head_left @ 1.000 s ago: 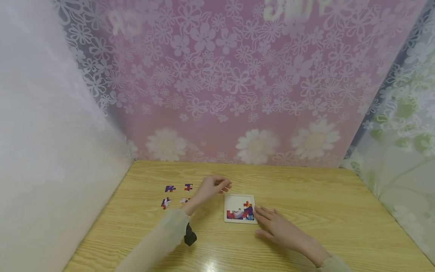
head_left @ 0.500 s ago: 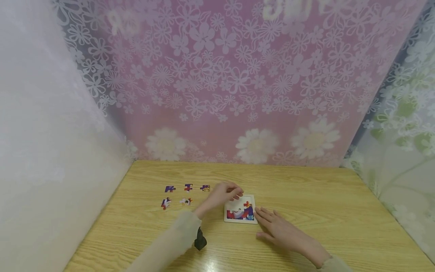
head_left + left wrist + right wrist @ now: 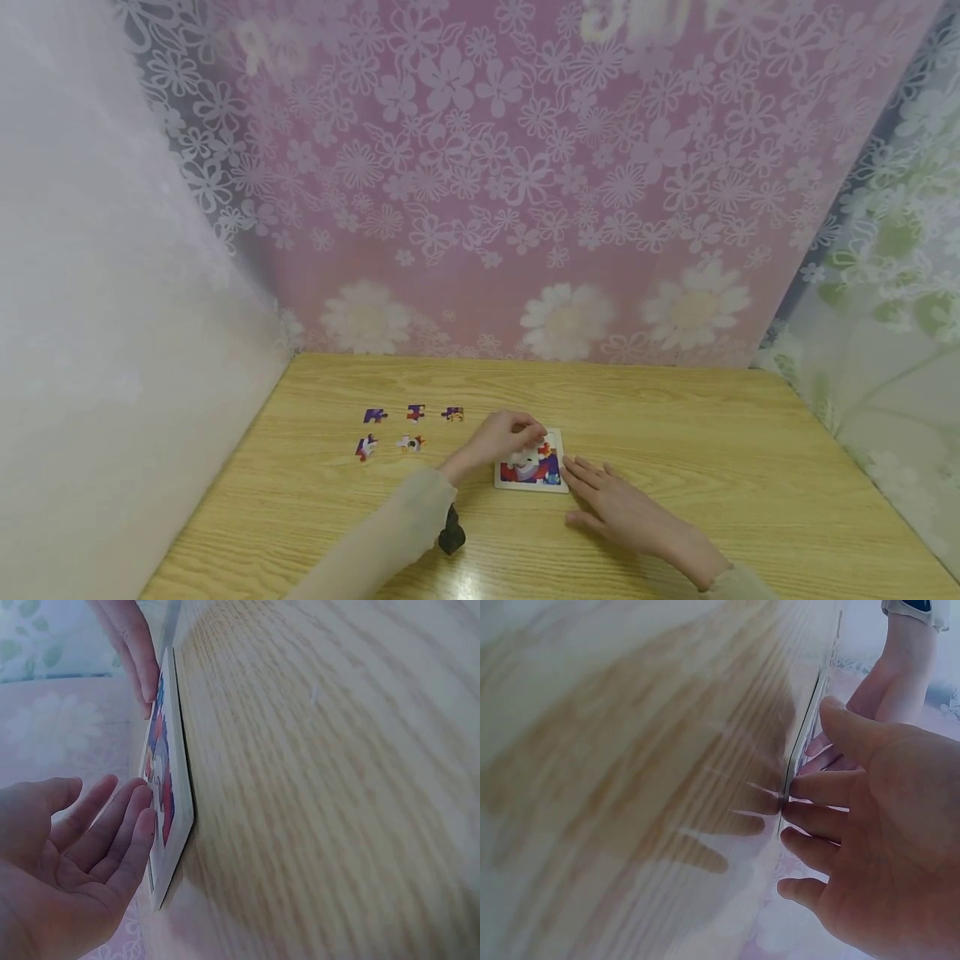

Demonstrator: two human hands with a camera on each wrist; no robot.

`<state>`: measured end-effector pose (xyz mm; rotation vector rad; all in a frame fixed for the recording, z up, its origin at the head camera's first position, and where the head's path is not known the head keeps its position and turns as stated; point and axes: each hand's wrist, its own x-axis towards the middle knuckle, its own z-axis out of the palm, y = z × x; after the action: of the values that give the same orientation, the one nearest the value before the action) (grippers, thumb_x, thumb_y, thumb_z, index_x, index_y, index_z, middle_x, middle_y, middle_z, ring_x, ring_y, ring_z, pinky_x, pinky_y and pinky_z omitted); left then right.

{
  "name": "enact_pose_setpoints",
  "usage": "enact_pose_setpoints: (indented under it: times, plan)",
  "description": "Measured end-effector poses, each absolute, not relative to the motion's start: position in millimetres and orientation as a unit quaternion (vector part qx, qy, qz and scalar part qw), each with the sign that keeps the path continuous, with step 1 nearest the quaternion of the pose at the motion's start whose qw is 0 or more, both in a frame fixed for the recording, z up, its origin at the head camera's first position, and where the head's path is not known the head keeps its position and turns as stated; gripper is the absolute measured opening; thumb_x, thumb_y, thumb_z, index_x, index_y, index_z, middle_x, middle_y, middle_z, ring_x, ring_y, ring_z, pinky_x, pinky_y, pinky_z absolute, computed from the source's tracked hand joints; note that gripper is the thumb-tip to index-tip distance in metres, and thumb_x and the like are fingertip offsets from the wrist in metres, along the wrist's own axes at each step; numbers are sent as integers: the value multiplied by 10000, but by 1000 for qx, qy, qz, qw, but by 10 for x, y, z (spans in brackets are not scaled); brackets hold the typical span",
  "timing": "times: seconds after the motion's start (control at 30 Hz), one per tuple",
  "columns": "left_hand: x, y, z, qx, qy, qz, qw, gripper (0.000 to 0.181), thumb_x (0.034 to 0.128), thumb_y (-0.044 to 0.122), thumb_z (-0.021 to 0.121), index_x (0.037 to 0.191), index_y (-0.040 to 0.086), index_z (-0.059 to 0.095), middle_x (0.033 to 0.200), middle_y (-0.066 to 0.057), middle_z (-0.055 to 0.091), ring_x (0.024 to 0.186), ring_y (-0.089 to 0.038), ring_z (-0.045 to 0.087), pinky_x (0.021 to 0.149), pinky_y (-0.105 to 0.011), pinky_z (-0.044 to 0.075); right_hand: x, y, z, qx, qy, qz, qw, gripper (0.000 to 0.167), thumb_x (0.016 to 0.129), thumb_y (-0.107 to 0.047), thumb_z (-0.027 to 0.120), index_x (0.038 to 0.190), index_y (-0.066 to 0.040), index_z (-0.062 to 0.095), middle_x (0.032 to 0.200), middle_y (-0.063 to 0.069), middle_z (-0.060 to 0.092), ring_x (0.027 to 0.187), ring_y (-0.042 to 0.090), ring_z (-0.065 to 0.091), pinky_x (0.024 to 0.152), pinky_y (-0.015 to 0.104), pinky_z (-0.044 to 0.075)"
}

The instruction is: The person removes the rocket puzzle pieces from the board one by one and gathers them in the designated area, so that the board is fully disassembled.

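Observation:
A small square puzzle tray (image 3: 528, 489) with a pale frame lies on the wooden table, its lower and right parts filled with colourful puzzle pieces (image 3: 532, 472). Over the tray's upper left part hovers my left hand (image 3: 504, 436), fingers loosely bent; in the left wrist view the hand (image 3: 82, 862) shows nothing between thumb and fingers. Whether its fingertips touch the tray cannot be told. My right hand (image 3: 622, 510) rests flat on the table, its straight fingertips against the tray's right edge. In the right wrist view these fingers (image 3: 814, 817) meet the tray's side.
Several loose puzzle pieces lie left of the tray, among them a purple one (image 3: 375, 416), a purple-red one (image 3: 416, 412) and a white-orange one (image 3: 411, 444). A dark device (image 3: 452, 533) hangs at the left wrist. Flowered curtains (image 3: 517, 208) enclose the table (image 3: 675, 433).
My left hand has moved right and slightly toward me, from beside the tray to over its upper part. A loose piece it covered now shows. My right hand has hardly moved.

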<state>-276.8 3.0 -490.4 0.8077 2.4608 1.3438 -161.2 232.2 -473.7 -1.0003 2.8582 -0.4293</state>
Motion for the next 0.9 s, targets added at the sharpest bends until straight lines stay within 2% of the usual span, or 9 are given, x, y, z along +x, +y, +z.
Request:
enact_pose_setpoints:
  times: [0.23,0.5,0.9]
  plan:
    - [-2782,59,-4920,277,845,445,109,298,1066,311,546,1118,113,763,974,18,753,864,-77,683,773,-237,542,-1611,2326,-4714,-323,933,-150,52,672,1047,-429,525,1502,55,427,1564,252,387,1426,464,369,1101,698,278]
    - [-2755,87,-4890,276,855,426,111,292,1062,317,555,1137,123,760,1012,17,751,914,-59,672,836,-263,548,-1617,2325,-4713,-323,933,-150,54,679,1047,-434,521,1500,61,424,1565,255,383,1427,467,365,1096,699,286]
    - [-2734,123,-4884,257,858,431,108,253,1059,285,565,1156,142,750,1026,35,749,889,-47,671,763,-224,531,-1619,2317,-4730,-325,934,-143,45,676,1043,-431,533,1489,68,439,1552,258,402,1416,465,385,1090,693,302]
